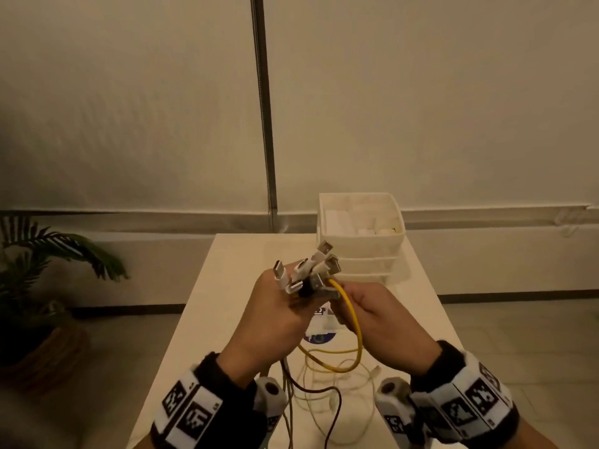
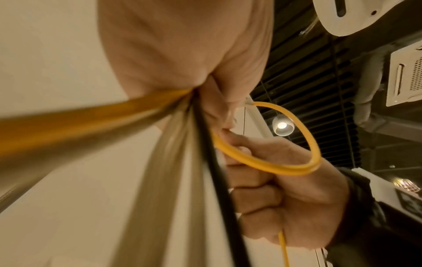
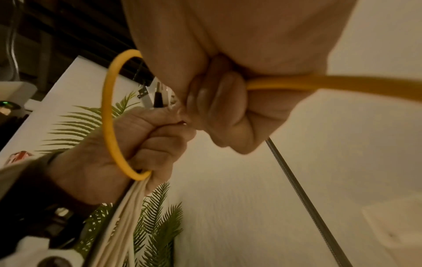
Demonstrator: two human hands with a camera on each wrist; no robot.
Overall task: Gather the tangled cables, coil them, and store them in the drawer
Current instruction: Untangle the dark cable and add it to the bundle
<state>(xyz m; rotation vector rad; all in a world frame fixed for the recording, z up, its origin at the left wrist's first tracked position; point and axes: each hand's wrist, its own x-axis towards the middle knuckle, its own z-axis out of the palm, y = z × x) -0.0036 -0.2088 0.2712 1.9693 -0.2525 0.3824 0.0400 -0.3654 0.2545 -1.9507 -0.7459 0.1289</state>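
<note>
Plant (image 1: 48, 270) stands at far left, on the floor beside the table (image 1: 201, 319). Left hand (image 1: 275, 322) is clenched round a bundle of cables (image 1: 311, 273), plug ends fanning up above the fist, tails hanging down to the tabletop. Yellow cable (image 1: 353, 322) loops from the bundle to the right hand (image 1: 379, 319), which grips it, fingers curled. Both hands are raised over the table. Stacked white drawers (image 1: 363, 241) sit behind, at right; the top one is open.
</note>
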